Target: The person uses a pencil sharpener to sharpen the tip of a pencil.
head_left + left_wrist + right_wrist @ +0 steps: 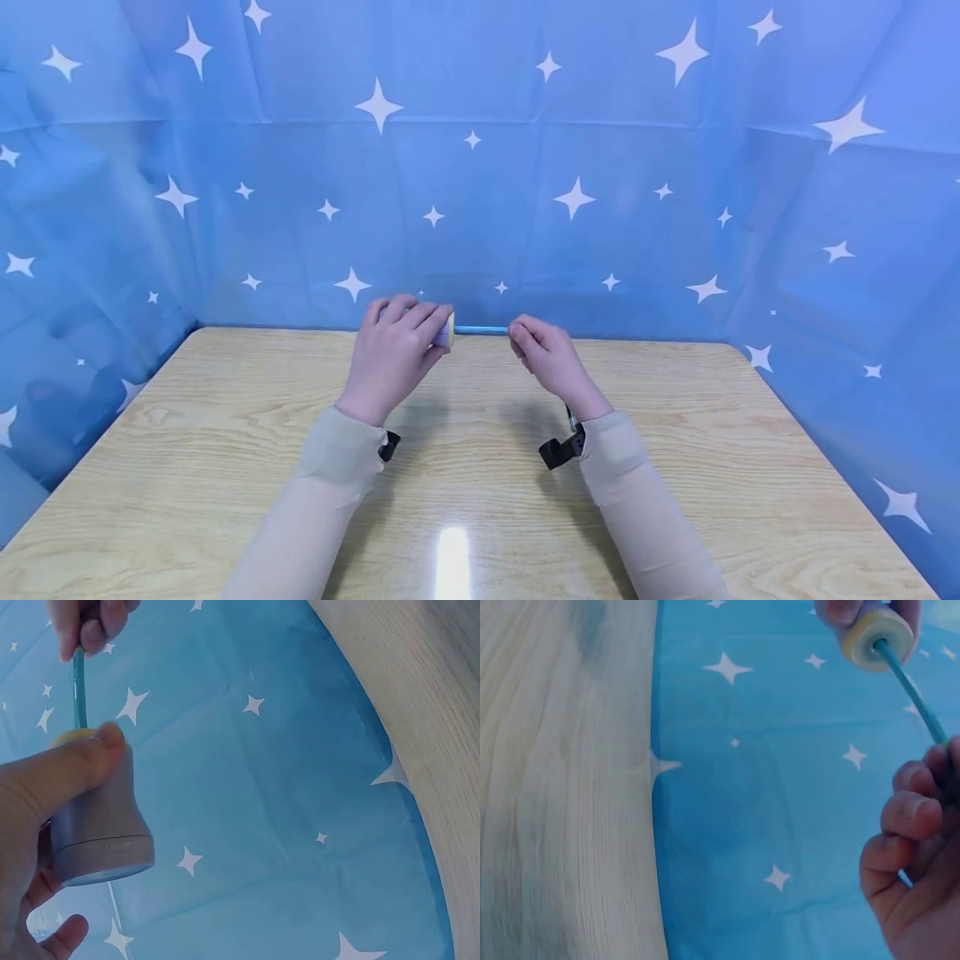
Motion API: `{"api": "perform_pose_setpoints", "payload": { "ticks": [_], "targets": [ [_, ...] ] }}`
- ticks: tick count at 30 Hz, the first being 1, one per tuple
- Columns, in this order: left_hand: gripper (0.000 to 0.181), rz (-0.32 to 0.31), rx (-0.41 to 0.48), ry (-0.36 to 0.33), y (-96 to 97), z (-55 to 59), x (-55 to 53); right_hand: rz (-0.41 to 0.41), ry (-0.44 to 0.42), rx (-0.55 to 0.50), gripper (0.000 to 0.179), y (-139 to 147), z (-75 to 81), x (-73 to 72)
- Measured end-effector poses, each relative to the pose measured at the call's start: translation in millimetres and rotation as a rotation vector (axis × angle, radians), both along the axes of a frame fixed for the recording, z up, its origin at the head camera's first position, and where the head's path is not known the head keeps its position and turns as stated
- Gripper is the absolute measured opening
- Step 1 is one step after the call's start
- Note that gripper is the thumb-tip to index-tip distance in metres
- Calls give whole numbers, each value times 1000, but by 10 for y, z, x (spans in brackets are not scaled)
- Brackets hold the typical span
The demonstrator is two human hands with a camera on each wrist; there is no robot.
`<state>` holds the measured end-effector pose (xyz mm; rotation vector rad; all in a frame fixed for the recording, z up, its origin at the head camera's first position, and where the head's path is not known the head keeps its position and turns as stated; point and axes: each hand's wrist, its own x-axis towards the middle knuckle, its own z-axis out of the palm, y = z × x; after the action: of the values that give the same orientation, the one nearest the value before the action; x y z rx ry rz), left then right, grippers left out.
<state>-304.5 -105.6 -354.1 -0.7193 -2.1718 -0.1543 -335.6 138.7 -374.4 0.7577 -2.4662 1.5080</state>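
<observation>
My left hand (392, 357) grips a small pencil sharpener (105, 814), a bottle-shaped body with a wider base and a yellowish rim. In the left wrist view the thumb presses along its side near that rim. A blue-green pencil (482, 330) runs level between the hands, one end inside the hole in the sharpener's round face (867, 651). My right hand (551, 357) pinches the pencil's other end, its fingers curled and covering that end. Both hands are raised near the far edge of the table.
The wood-grain table (465, 433) reaches out under both forearms, with a bright light reflection near its front. A blue cloth with white stars (480, 167) hangs behind and along both sides. Dark wrist straps (561, 452) sit at the sleeves' cuffs.
</observation>
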Motion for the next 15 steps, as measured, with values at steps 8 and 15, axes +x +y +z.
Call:
{"api": "perform_pose_setpoints", "payload": {
  "ticks": [8, 15],
  "targets": [
    [49, 1, -19, 16, 77, -10, 5, 13, -337, -197, 54, -2, 31, 40],
    [50, -1, -15, 9, 88, -41, -3, 5, -425, -227, 56, 0, -6, 10]
  ]
}}
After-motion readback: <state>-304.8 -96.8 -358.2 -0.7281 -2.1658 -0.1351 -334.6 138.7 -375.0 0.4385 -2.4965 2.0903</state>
